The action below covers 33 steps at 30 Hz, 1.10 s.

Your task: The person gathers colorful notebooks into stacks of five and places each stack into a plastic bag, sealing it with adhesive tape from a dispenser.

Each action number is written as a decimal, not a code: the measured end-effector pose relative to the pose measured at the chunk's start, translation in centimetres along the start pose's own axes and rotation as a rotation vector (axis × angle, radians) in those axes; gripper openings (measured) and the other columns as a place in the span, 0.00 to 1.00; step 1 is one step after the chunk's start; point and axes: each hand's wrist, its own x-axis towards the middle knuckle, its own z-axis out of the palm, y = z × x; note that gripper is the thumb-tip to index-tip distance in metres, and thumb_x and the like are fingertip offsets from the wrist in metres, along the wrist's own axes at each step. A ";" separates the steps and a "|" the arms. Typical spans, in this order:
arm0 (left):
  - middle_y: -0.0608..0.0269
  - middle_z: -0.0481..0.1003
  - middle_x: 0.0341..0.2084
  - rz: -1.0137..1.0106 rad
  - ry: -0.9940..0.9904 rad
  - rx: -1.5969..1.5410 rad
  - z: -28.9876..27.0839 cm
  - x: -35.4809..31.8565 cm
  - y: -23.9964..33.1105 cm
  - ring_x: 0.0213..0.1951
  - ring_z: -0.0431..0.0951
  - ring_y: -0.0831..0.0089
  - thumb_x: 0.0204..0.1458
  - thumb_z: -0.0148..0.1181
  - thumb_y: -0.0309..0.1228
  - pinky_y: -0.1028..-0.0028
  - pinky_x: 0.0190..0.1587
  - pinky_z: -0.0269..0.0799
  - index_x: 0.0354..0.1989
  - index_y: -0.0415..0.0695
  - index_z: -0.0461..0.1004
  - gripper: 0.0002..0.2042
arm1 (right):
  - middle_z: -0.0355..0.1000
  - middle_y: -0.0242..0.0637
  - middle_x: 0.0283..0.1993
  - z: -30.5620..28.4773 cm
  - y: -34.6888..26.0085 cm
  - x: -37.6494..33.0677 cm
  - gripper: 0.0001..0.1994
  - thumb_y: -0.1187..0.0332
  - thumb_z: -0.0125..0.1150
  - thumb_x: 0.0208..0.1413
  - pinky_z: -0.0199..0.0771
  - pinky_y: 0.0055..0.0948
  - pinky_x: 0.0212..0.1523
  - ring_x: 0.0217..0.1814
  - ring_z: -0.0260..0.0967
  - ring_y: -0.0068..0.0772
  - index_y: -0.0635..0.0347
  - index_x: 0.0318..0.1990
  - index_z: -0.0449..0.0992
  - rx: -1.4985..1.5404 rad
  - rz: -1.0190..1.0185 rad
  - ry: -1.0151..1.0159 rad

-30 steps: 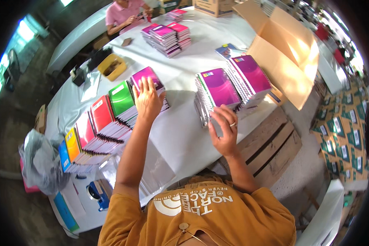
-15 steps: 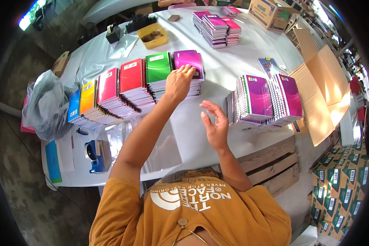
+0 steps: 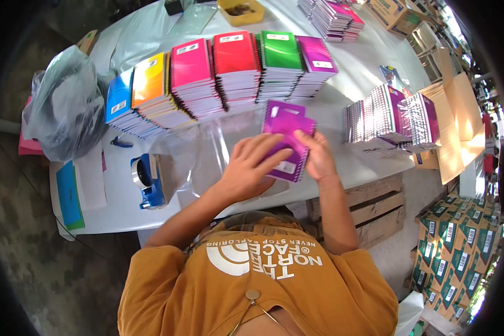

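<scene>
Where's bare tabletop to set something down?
Widest: the white-covered table between the row of multicoloured spiral notebook stacks and the purple spiral notebook stacks at right. Smaller: between the blue tape dispenser and flat white sheet. Crowded: along the row and in front, with a clear plastic sheet and handheld purple spiral notebooks.

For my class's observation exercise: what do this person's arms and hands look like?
Both hands are ungloved and the forearms uncovered. The sleeves are short, loose and mustard-brown, matching the shirt, which has white printing across the chest.
</scene>
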 end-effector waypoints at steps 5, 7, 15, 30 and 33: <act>0.48 0.52 0.64 -0.544 0.024 -0.093 -0.9 -13.2 -5.5 0.66 0.49 0.50 0.52 0.53 0.50 0.51 0.63 0.42 0.65 0.46 0.54 0.34 | 0.73 0.41 0.43 3.8 10.0 2.6 0.15 0.73 0.57 0.55 0.72 0.28 0.44 0.44 0.72 0.30 0.67 0.49 0.69 -0.052 0.094 -0.088; 0.48 0.50 0.65 -0.689 -0.045 0.069 0.3 -16.5 -7.2 0.66 0.46 0.49 0.53 0.49 0.53 0.50 0.64 0.38 0.65 0.46 0.53 0.34 | 0.73 0.41 0.42 3.0 13.8 5.4 0.18 0.75 0.58 0.52 0.72 0.28 0.44 0.43 0.72 0.32 0.66 0.51 0.67 -0.708 -0.003 -0.018; 0.51 0.49 0.66 -0.724 -0.029 0.099 2.9 -17.1 -8.6 0.68 0.43 0.53 0.56 0.47 0.49 0.53 0.66 0.34 0.65 0.46 0.53 0.31 | 0.70 0.41 0.38 1.4 16.0 6.5 0.22 0.80 0.61 0.45 0.74 0.28 0.38 0.34 0.72 0.34 0.62 0.52 0.70 -1.140 -0.240 -0.030; 0.55 0.66 0.48 -0.610 0.073 0.029 4.7 -14.2 -6.6 0.56 0.61 0.56 0.39 0.66 0.44 0.55 0.60 0.50 0.47 0.45 0.67 0.27 | 0.71 0.48 0.31 1.0 15.4 5.9 0.18 0.71 0.62 0.48 0.72 0.39 0.36 0.32 0.72 0.45 0.64 0.47 0.71 -1.183 -0.226 -0.009; 0.55 0.66 0.47 -0.613 0.079 0.019 5.2 -14.7 -6.9 0.55 0.62 0.55 0.38 0.67 0.43 0.56 0.59 0.52 0.46 0.45 0.68 0.26 | 0.70 0.46 0.31 1.9 13.7 6.1 0.16 0.72 0.61 0.48 0.70 0.36 0.35 0.32 0.70 0.43 0.63 0.46 0.71 -1.162 -0.289 0.034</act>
